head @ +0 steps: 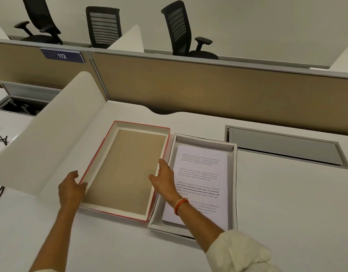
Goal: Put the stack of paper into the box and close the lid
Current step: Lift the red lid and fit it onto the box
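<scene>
The stack of paper (200, 179), white with printed text, lies inside the white box (234, 185) on the desk. Beside it on the left lies the lid (122, 169), upturned, with red outer sides and a brown inner face. My left hand (71, 190) grips the lid's left rim near its front corner. My right hand (163, 178) grips the lid's right rim, thumb inside, and its forearm crosses over the box and paper.
A curved white divider (57, 134) rises left of the lid. A grey cable hatch (287, 147) is set in the white desk (287, 203) to the right. A tan partition (208, 89) stands behind, with office chairs (179, 30) beyond. Cables lie at far left.
</scene>
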Available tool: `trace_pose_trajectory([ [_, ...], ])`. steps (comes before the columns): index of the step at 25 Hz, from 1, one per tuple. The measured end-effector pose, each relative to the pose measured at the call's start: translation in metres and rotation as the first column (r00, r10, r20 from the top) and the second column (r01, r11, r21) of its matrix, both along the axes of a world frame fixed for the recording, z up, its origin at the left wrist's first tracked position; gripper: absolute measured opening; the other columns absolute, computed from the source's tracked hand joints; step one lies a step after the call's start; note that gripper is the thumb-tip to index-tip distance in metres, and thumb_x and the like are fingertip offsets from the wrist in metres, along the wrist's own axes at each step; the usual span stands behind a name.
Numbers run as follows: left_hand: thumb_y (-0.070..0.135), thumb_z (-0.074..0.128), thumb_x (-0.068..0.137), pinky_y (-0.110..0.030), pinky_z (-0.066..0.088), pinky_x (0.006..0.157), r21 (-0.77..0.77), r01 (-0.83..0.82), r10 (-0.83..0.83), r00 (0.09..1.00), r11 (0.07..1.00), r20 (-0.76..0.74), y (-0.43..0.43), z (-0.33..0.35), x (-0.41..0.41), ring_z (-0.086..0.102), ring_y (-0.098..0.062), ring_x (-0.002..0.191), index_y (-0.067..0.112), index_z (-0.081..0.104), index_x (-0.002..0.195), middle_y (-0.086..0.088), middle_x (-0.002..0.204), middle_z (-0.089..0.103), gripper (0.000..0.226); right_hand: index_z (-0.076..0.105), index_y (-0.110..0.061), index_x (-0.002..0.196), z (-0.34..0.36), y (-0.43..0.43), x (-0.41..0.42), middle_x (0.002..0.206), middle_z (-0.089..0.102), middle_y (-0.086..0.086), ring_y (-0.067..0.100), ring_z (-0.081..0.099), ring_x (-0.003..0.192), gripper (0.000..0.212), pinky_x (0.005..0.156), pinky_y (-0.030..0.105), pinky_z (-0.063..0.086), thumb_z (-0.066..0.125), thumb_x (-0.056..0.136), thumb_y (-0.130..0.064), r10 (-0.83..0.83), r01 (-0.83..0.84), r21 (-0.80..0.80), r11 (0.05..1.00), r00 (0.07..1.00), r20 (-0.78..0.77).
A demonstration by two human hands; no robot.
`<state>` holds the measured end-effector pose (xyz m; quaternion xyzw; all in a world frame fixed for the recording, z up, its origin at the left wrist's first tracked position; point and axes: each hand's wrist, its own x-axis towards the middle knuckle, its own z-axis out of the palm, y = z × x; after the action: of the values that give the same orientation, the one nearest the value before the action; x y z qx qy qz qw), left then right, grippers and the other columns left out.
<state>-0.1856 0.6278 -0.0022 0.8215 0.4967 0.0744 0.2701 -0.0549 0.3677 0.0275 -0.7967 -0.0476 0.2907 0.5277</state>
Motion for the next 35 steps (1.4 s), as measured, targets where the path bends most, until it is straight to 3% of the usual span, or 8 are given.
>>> trace_pose_trajectory([
  [5,0.008,0.072,0.084,-0.056,0.049,0.098,-0.053,0.005,-0.006,1.000,0.999,-0.018,0.007,-0.006,-0.001,0.065,-0.047,0.102,-0.004,0.063,0.123,-0.026,0.118,0.068,0.042,0.047,-0.009,0.131,-0.005,0.004,-0.001,0.123,0.061,0.012,0.026,0.064,0.109,0.048,0.085,0.026,0.055,0.061,0.086,0.004,-0.051,0.051,-0.034,0.998,0.999,0.012],
  [9,0.005,0.067,0.088,-0.055,0.049,0.097,-0.040,-0.030,0.030,1.000,0.999,0.009,0.006,-0.001,-0.001,0.064,-0.048,0.101,-0.007,0.065,0.117,-0.027,0.113,0.069,0.032,0.047,-0.004,0.129,-0.008,0.015,-0.004,0.121,0.059,0.015,0.029,0.062,0.108,0.047,0.091,0.035,0.057,0.059,0.084,0.008,0.005,-0.007,-0.129,0.992,1.000,-0.018],
  [18,0.004,0.050,0.092,-0.049,0.046,0.090,-0.029,0.024,-0.024,1.000,0.999,-0.010,0.007,0.086,-0.015,0.057,-0.046,0.107,0.004,0.056,0.123,-0.026,0.122,0.062,0.031,0.056,-0.003,0.115,-0.011,0.013,-0.013,0.109,0.066,0.011,0.025,0.064,0.096,0.031,0.081,0.028,0.053,0.063,0.085,-0.006,0.110,-0.109,-0.053,0.993,0.994,0.026],
  [21,0.000,0.044,0.093,-0.051,0.042,0.100,-0.021,0.068,-0.067,0.997,0.997,0.032,-0.009,0.120,-0.019,0.054,-0.043,0.119,0.008,0.052,0.136,-0.024,0.132,0.058,0.044,0.048,-0.004,0.131,0.007,0.023,-0.022,0.127,0.060,0.012,0.029,0.058,0.118,0.045,0.098,0.030,0.048,0.060,0.089,-0.015,0.186,-0.179,-0.056,0.982,0.969,0.163],
  [26,0.000,0.046,0.092,-0.050,0.039,0.107,0.019,0.069,-0.071,0.992,0.997,0.107,-0.050,0.160,-0.021,0.052,-0.041,0.125,0.006,0.049,0.141,-0.020,0.138,0.056,0.049,0.043,-0.013,0.142,0.061,0.056,-0.034,0.142,0.052,0.007,0.018,0.055,0.125,0.060,0.100,0.024,0.046,0.060,0.092,-0.040,0.260,-0.281,0.231,0.931,0.958,0.119],
  [28,0.001,0.049,0.092,-0.049,0.039,0.106,0.062,0.077,-0.085,0.989,0.995,0.124,-0.070,0.171,-0.020,0.053,-0.042,0.124,0.003,0.049,0.139,-0.021,0.137,0.057,0.048,0.044,-0.012,0.140,0.081,0.068,-0.034,0.132,0.058,0.008,0.019,0.061,0.117,0.059,0.098,0.030,0.052,0.059,0.092,-0.042,0.212,-0.219,0.356,0.908,0.975,0.061],
  [32,0.000,0.053,0.090,-0.053,0.045,0.098,0.185,0.109,-0.136,0.980,0.977,0.143,-0.104,0.183,-0.019,0.056,-0.047,0.112,-0.004,0.054,0.128,-0.028,0.123,0.060,0.038,0.045,-0.008,0.135,0.110,0.083,-0.029,0.095,0.064,-0.001,0.016,0.070,0.084,0.061,0.071,0.024,0.061,0.063,0.090,-0.043,0.129,-0.080,0.476,0.876,0.989,-0.070],
  [35,0.002,0.057,0.091,-0.057,0.045,0.101,0.205,0.101,-0.127,0.985,0.974,0.120,-0.120,0.182,-0.020,0.055,-0.047,0.115,-0.001,0.049,0.135,-0.028,0.126,0.057,0.045,0.048,-0.004,0.131,0.121,0.080,-0.026,0.090,0.068,0.003,0.020,0.072,0.071,0.054,0.061,0.024,0.061,0.067,0.089,-0.033,0.124,-0.031,0.539,0.841,0.983,-0.136],
])
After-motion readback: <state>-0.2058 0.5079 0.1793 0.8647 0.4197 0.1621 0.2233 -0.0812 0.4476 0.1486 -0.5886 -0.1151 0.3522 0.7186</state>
